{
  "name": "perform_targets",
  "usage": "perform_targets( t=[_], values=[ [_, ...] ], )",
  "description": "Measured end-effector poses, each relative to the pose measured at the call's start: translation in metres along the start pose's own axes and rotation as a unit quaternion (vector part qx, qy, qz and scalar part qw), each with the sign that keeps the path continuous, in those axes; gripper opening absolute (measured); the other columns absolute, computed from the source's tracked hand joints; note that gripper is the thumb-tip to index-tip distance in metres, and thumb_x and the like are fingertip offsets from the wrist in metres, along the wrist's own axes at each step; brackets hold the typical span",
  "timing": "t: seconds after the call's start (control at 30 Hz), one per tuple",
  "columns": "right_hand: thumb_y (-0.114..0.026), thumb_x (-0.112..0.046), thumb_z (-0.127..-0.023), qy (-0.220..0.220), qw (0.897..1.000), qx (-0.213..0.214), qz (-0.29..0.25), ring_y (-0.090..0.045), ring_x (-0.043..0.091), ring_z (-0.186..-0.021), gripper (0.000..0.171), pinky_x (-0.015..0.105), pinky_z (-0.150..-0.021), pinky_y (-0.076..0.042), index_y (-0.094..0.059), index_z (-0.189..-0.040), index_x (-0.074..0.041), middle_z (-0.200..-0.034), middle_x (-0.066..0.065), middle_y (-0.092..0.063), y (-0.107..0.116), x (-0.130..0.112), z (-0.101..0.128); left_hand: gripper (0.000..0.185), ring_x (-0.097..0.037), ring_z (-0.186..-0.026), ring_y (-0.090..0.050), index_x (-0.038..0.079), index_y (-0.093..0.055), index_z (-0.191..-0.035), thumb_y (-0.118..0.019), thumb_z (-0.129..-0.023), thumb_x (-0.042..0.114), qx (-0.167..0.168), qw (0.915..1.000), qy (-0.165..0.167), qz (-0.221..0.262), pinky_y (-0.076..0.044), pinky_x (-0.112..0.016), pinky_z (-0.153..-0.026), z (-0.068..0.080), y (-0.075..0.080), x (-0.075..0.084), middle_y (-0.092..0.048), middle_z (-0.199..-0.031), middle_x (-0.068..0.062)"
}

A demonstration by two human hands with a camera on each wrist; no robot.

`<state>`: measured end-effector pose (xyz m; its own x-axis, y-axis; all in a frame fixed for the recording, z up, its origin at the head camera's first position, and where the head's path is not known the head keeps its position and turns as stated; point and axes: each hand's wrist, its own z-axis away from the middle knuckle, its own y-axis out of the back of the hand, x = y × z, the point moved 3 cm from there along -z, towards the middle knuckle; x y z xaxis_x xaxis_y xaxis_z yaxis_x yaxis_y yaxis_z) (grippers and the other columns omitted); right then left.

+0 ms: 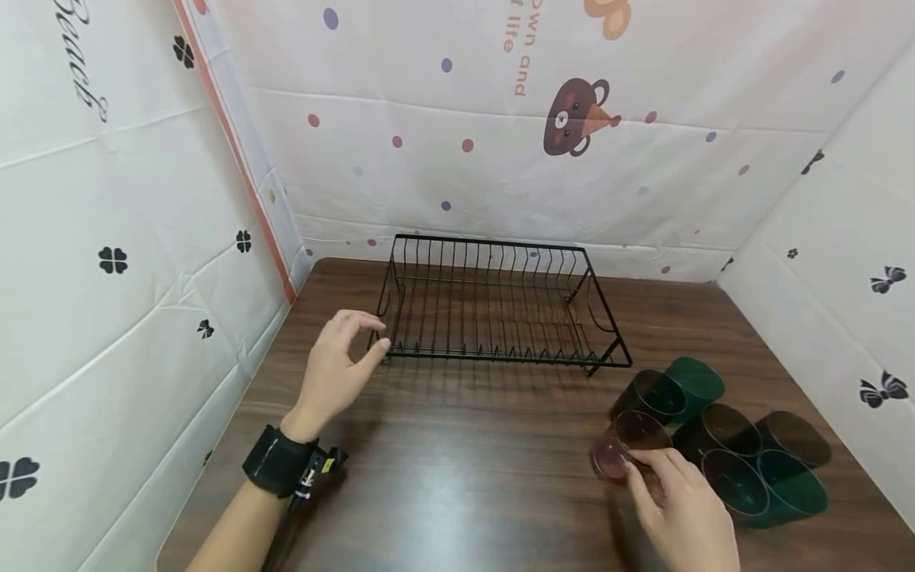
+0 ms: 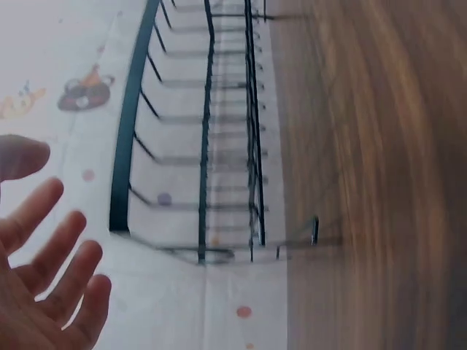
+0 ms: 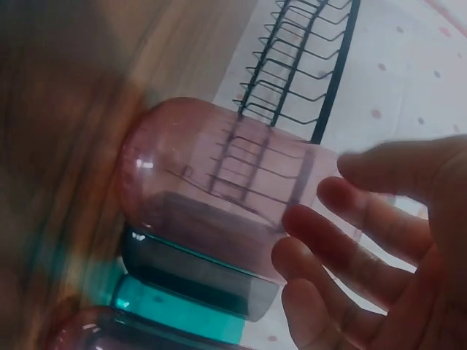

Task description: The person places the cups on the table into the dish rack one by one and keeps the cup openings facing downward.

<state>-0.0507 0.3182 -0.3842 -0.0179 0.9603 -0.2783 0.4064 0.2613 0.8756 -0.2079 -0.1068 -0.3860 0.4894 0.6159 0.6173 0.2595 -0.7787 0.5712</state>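
Observation:
My right hand (image 1: 668, 485) reaches in from the lower right, fingers and thumb curled around a pink see-through cup (image 1: 616, 453) in the cluster of cups on the brown table (image 1: 457, 477). In the right wrist view the pink cup (image 3: 211, 182) fills the middle, with my right hand (image 3: 365, 248) wrapped around its open end. My left hand (image 1: 343, 357) hovers with relaxed, spread fingers, holding nothing, just off the left front corner of a black wire dish rack (image 1: 500, 356). The left wrist view shows that left hand (image 2: 51, 292) open beside the rack (image 2: 130, 146).
Several more see-through cups, green (image 1: 696, 381) and dark brown (image 1: 743, 477), sit clustered at the right of the table. A dark cup (image 3: 197, 273) and a teal one (image 3: 182, 306) lie under the pink cup. White printed sheets wall in the table on three sides.

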Motion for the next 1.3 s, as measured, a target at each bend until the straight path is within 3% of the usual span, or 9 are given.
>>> perform_targets(
  t=[0.17,0.3,0.43,0.63,0.87,1.07,1.3],
  values=[
    [-0.080,-0.021,-0.087,-0.019,1.000,-0.020,0.001,-0.062,0.021,-0.081,0.011,0.047,-0.068,-0.054,-0.075,-0.096,-0.017,-0.093,0.001,-0.071,-0.004,-0.002,-0.001,0.023,-0.017,-0.112,-0.059,0.019,-0.067,-0.117,-0.071,-0.096,0.028,-0.043,0.9978,-0.050,-0.002,-0.051,-0.042,-0.092,0.016,-0.014,0.019,-0.063,-0.120,0.004],
    [-0.078,-0.021,-0.089,-0.014,1.000,-0.025,-0.001,-0.063,0.021,-0.082,0.009,0.047,-0.068,-0.055,-0.074,-0.095,-0.017,-0.093,0.001,-0.071,-0.007,-0.005,-0.003,0.024,-0.013,-0.110,-0.058,0.022,-0.066,-0.118,-0.071,-0.096,0.029,-0.079,0.9942,-0.073,-0.001,-0.052,-0.038,-0.088,0.029,-0.025,0.030,-0.062,-0.121,0.007],
    [-0.078,-0.020,-0.088,0.010,1.000,-0.014,-0.009,-0.063,0.021,-0.080,0.007,0.046,-0.065,-0.055,-0.074,-0.094,-0.017,-0.091,0.000,-0.071,-0.009,-0.014,-0.004,0.024,-0.010,-0.112,-0.059,0.024,-0.065,-0.120,-0.070,-0.097,0.031,-0.116,0.9899,-0.080,0.013,-0.054,-0.036,-0.090,0.038,-0.033,0.040,-0.062,-0.120,0.010],
    [-0.077,-0.022,-0.090,0.035,0.999,-0.031,-0.026,-0.065,0.021,-0.085,0.006,0.048,-0.068,-0.056,-0.074,-0.095,-0.019,-0.092,-0.003,-0.070,-0.017,-0.038,-0.007,0.026,-0.010,-0.108,-0.062,0.025,-0.064,-0.123,-0.067,-0.099,0.034,-0.180,0.9793,-0.086,0.036,-0.054,-0.032,-0.090,0.044,-0.046,0.054,-0.062,-0.117,0.015],
    [-0.079,-0.021,-0.087,0.089,0.995,-0.024,-0.048,-0.064,0.012,-0.087,0.009,0.044,-0.070,-0.056,-0.073,-0.092,-0.024,-0.091,-0.011,-0.067,-0.028,-0.067,-0.009,0.027,-0.009,-0.109,-0.061,0.025,-0.064,-0.123,-0.067,-0.099,0.035,-0.197,0.9745,-0.101,0.035,-0.055,-0.033,-0.090,0.048,-0.055,0.062,-0.063,-0.118,0.014],
    [-0.081,-0.021,-0.087,0.106,0.991,-0.044,-0.063,-0.062,0.007,-0.088,0.011,0.040,-0.070,-0.056,-0.073,-0.091,-0.026,-0.092,-0.014,-0.066,-0.035,-0.087,-0.011,0.031,-0.008,-0.111,-0.061,0.023,-0.063,-0.125,-0.067,-0.098,0.036,-0.214,0.9718,-0.092,0.038,-0.055,-0.035,-0.091,0.052,-0.060,0.063,-0.065,-0.120,0.010],
    [-0.082,-0.021,-0.086,0.125,0.988,-0.052,-0.073,-0.060,0.005,-0.087,0.013,0.035,-0.067,-0.055,-0.073,-0.093,-0.026,-0.092,-0.017,-0.064,-0.043,-0.105,-0.013,0.044,-0.012,-0.118,-0.061,0.025,-0.056,-0.137,-0.067,-0.098,0.042,-0.268,0.9616,-0.047,0.035,-0.054,-0.037,-0.097,0.058,-0.070,0.058,-0.061,-0.130,0.008]
  ],
)
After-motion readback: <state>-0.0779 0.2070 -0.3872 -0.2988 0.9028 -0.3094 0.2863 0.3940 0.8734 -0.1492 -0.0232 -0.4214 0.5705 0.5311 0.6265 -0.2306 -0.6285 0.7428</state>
